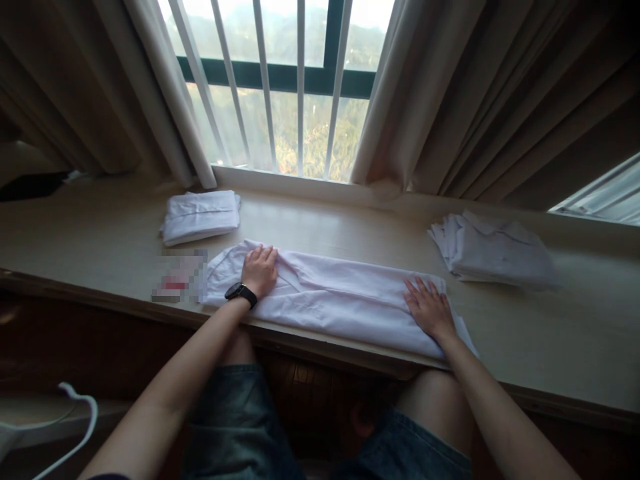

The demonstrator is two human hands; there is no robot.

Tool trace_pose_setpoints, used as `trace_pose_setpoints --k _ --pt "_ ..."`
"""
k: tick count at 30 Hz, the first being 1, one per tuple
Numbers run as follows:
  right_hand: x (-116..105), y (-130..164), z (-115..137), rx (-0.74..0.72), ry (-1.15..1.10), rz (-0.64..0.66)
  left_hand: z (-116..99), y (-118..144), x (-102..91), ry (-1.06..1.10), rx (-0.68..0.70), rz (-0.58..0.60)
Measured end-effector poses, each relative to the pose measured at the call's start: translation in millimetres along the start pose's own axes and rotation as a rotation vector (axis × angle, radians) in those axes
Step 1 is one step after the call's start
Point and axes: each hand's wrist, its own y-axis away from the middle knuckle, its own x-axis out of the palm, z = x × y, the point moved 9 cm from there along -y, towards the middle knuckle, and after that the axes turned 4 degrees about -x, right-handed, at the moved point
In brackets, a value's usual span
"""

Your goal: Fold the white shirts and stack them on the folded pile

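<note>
A white shirt [335,300], folded into a long narrow strip, lies along the front edge of the pale wooden sill [320,220]. My left hand [259,270], with a black watch on its wrist, presses flat on the strip's left end, near the collar. My right hand [430,308] lies flat, fingers spread, on the right end. Neither hand grips the cloth.
A neatly folded white shirt [201,215] sits at the back left. A looser pile of white garments [495,252] lies at the right. A blurred small item [180,277] is left of the strip. Curtains and a barred window [285,87] stand behind.
</note>
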Motion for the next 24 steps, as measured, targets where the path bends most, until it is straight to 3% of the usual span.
trace_pose_setpoints --k 4,7,9,11,15,17,20,22,24 --pt "-6 4 -2 0.001 -0.051 -0.082 45 -29 -8.7 0.016 -0.062 -0.019" --pt "-36 0 27 -0.018 -0.104 -0.276 58 -41 -9.7 0.047 -0.073 -0.049" --pt "-62 -11 78 -0.105 -0.187 -0.382 57 -38 -7.3 0.056 -0.067 -0.075" --pt "-84 -30 155 -0.226 -0.285 -0.386 47 -28 -1.2 0.072 -0.026 -0.079" --pt "-103 -73 319 -0.333 -0.245 -0.241 33 -11 13.0 0.115 -0.008 -0.035" --pt "-99 -90 378 -0.346 -0.145 -0.146 37 -8 15.9 0.119 -0.057 -0.023" --pt "-85 -107 418 -0.341 -0.065 0.007 42 -8 15.7 0.129 -0.106 -0.025" --pt "-80 -112 418 -0.333 -0.064 0.036 47 -9 14.1 0.137 -0.149 -0.048" --pt "-83 -111 412 -0.359 -0.094 -0.034 51 -9 13.6 0.143 -0.194 -0.068"
